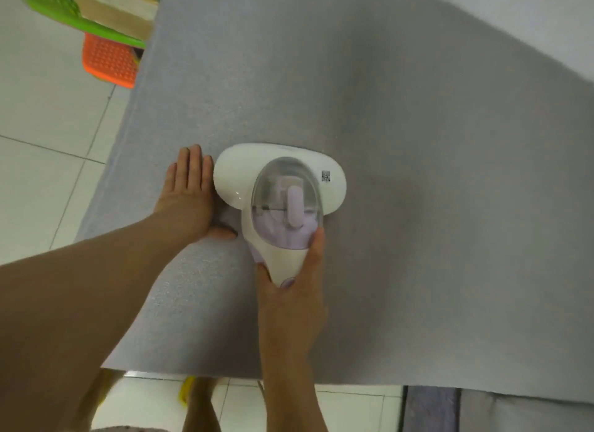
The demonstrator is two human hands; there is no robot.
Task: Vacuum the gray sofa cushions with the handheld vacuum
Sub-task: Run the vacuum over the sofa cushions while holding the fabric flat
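**No legible text in view**

The only marking is a small square black-and-white code sticker on the right of the wide head of the white plastic handheld vacuum. Its pattern is too blurred to read.

Clutter on the tiled floor around the work area

White floor tiles are seen at the left and along the bottom edge. A green perforated plastic item and an orange one are stacked at the top left, beside a tan box. A purple mat is seen at the lower right.
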